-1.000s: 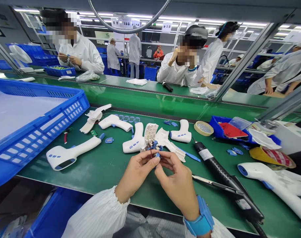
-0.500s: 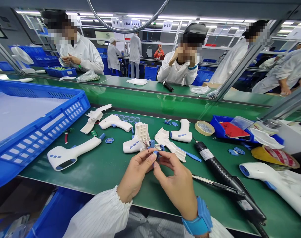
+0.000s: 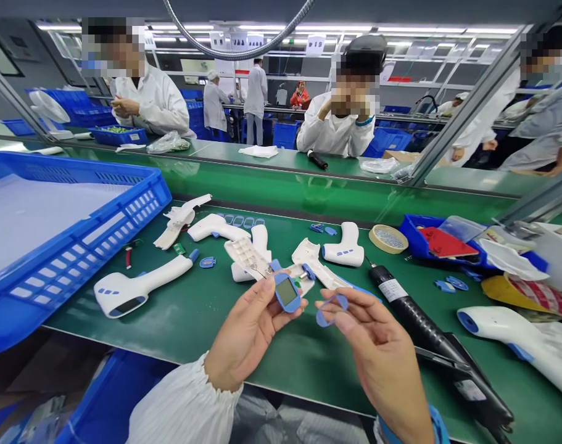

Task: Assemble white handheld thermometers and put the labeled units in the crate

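Apart now, the left hand (image 3: 250, 333) grips a blue-framed display (image 3: 286, 292), the right hand (image 3: 377, 351) pinches a blue rubber loop (image 3: 318, 316), with open green tabletop (image 3: 308, 364) between them.

Smooth blue plastic display frame (image 3: 287, 292) with glossy dark screen, matt blue gasket (image 3: 331, 310), possibly rubber, glossy white plastic thermometer shell (image 3: 132, 285), matt green bench mat (image 3: 303, 370), black rubbery screwdriver grip (image 3: 413, 324)

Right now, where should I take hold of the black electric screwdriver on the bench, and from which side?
Grip the screwdriver's ribbed black barrel midway, coming from the near right with your right hand. It lies diagonally, its tip pointing away, so the barrel is the thick, free part.
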### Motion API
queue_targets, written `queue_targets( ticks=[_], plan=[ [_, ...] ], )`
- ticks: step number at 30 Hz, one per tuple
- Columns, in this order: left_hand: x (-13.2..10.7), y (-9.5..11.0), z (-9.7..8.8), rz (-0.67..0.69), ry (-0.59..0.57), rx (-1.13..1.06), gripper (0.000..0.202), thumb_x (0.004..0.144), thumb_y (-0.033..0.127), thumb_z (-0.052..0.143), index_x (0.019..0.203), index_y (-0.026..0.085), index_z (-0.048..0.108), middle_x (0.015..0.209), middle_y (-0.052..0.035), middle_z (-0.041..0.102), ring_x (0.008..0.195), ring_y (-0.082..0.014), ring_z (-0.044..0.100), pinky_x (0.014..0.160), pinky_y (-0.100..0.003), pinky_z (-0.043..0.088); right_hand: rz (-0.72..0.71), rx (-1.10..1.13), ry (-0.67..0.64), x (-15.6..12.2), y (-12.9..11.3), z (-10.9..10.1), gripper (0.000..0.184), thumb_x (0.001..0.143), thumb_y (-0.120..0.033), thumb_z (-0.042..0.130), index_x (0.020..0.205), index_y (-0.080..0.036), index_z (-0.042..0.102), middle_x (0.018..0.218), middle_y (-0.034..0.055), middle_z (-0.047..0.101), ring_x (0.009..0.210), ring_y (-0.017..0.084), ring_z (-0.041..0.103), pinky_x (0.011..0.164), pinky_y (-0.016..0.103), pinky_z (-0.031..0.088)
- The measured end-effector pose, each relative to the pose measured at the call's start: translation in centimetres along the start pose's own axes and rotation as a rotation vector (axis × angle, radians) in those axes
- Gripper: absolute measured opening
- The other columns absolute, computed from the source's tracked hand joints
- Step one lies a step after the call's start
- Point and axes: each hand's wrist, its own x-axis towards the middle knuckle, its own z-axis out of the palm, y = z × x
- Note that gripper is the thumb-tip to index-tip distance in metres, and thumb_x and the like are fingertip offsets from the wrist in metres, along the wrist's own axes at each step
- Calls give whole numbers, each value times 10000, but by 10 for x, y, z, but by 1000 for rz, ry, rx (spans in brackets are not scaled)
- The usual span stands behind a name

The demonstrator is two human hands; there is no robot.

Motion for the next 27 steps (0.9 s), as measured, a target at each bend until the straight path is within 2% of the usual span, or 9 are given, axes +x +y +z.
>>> queue_targets(
  ticks=[7,12,19,27],
  plan=[
    [-2,-4,-1,-43,-17,11,260,900,296,472,978,129,656,932,-89,696,841,-183,656,787,-296,529,283,447,-41,-1,2,-1,237,724,-318,698,926,-195,690,925,78,714,754,152,663,699,225,527],
    [1,-5,-2,-55,66,118,265,869,324,524,1027,141,631,954,-97,695,844,-182,645,792,-305,516,444,653,-11,-4,11,2,272,675,-323,728,901,-172,709,863,73,718,673,120,632,659,208,508],
    [2,-5,-9,-83,88,221,272,886,342,489,1007,143,627,983,-89,682,905,-195,619,833,-325,494,493,841,-26,-1,16,1,213,732,-288,679,906,-168,704,833,73,710,624,98,586,563,180,466],
    [-1,-4,-10,-96,70,247,279,903,329,452,1038,147,614,1012,-81,663,922,-200,600,873,-356,475,492,821,-33,-3,14,1,204,721,-287,680,886,-168,697,815,59,701,617,95,564,559,190,449]
  ],
)
